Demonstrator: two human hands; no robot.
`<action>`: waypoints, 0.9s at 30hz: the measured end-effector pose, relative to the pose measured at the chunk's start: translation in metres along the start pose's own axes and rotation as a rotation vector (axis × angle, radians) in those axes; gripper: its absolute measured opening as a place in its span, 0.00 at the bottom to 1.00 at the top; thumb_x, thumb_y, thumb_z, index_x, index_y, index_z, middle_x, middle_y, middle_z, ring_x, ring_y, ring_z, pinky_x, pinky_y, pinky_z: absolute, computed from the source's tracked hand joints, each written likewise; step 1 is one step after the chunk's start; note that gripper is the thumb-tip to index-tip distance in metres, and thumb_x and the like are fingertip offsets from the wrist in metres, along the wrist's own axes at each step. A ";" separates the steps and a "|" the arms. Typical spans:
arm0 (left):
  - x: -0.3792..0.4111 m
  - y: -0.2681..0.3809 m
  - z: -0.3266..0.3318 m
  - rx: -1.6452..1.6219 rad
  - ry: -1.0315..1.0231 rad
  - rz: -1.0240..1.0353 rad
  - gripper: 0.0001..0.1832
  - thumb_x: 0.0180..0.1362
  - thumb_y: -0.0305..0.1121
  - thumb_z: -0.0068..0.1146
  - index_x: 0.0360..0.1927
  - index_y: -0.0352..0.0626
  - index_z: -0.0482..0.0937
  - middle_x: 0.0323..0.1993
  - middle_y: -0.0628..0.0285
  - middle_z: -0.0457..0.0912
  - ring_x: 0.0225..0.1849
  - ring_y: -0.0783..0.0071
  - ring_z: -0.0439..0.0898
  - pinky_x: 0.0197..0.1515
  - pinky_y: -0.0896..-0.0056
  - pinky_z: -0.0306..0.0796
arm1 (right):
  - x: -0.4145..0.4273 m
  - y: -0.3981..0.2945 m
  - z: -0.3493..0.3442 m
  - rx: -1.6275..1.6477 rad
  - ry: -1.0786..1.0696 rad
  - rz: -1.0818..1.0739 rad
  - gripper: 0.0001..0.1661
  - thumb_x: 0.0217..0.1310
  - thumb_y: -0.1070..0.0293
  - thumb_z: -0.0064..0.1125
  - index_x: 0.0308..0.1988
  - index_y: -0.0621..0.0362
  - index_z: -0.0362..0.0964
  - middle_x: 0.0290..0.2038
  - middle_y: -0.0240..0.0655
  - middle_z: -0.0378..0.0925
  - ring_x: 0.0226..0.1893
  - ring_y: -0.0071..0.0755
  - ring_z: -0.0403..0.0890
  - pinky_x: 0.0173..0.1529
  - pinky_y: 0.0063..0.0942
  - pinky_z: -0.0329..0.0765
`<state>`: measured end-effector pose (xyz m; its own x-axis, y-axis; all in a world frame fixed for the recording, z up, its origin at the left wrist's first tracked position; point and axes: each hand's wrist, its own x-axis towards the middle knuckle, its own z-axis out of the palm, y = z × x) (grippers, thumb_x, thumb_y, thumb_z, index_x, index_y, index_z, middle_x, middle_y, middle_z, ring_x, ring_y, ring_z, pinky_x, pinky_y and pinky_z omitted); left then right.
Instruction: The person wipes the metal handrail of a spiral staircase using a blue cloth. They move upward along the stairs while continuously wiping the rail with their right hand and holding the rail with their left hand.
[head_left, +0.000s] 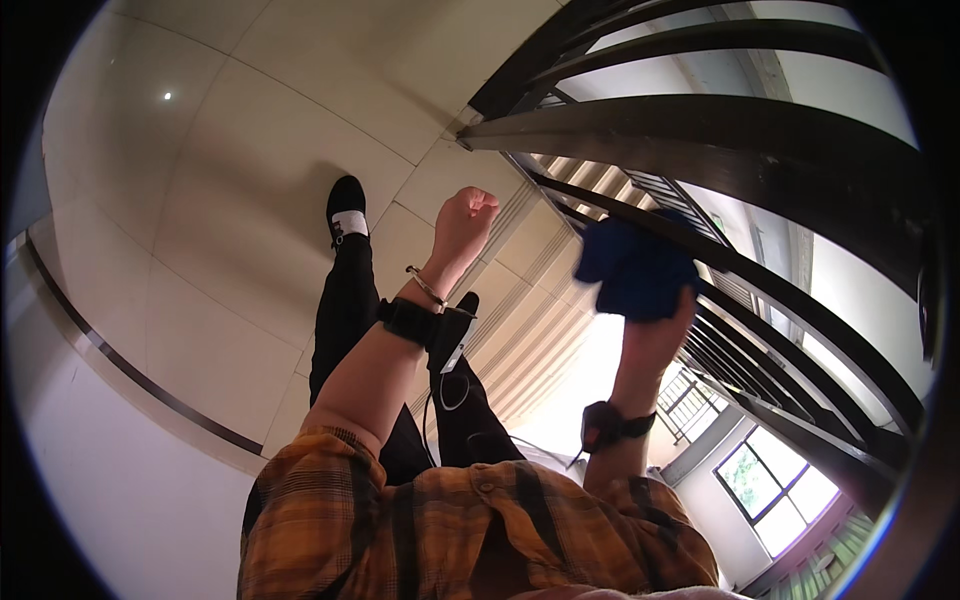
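Observation:
My right hand (686, 304) holds a dark blue cloth (641, 274), which is wrapped about a black bar (675, 240) of the stair railing. The cloth covers most of the fingers and looks slightly blurred. Nearer the middle of the view, my left hand (466, 217) is closed in a loose fist over the floor, touching nothing, and nothing shows in it. A bracelet (426, 287) and a black strapped device (431, 326) are on the left wrist and forearm. Another black device (616, 426) is strapped to the right wrist.
Stairs (551, 330) lead down beside my feet, with the dark railing (705, 142) along the right. My left shoe (346, 204) stands on the tiled landing (247, 180). Thin cables hang near my legs. A wall (135, 450) is at the lower left and a window (776, 491) at the lower right.

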<state>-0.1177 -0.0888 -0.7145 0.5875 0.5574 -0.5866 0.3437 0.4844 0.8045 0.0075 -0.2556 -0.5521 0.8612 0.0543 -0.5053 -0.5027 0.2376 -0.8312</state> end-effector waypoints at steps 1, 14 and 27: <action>-0.001 -0.001 0.001 -0.026 -0.011 -0.013 0.13 0.58 0.24 0.48 0.44 0.30 0.77 0.39 0.52 0.84 0.41 0.70 0.81 0.46 0.72 0.74 | 0.004 -0.010 0.001 0.059 -0.100 -0.091 0.30 0.72 0.52 0.40 0.64 0.59 0.62 0.63 0.44 0.67 0.62 0.46 0.70 0.66 0.44 0.68; -0.006 -0.003 0.003 0.006 -0.088 -0.020 0.12 0.58 0.24 0.48 0.44 0.29 0.77 0.37 0.54 0.84 0.39 0.73 0.81 0.44 0.72 0.74 | 0.134 0.059 -0.023 -0.047 -0.424 -0.010 0.26 0.73 0.46 0.40 0.50 0.55 0.73 0.47 0.37 0.79 0.49 0.39 0.78 0.55 0.37 0.76; -0.014 0.007 0.006 -0.051 -0.082 -0.018 0.10 0.60 0.24 0.48 0.43 0.32 0.77 0.35 0.57 0.83 0.36 0.76 0.80 0.39 0.76 0.73 | -0.030 -0.158 0.022 -0.433 0.117 -1.284 0.33 0.62 0.46 0.57 0.58 0.57 0.65 0.53 0.43 0.75 0.52 0.42 0.79 0.57 0.42 0.77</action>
<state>-0.1192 -0.0966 -0.7002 0.6405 0.4924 -0.5892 0.3177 0.5286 0.7872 0.0625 -0.2736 -0.4011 0.7355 -0.0594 0.6749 0.6403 -0.2644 -0.7212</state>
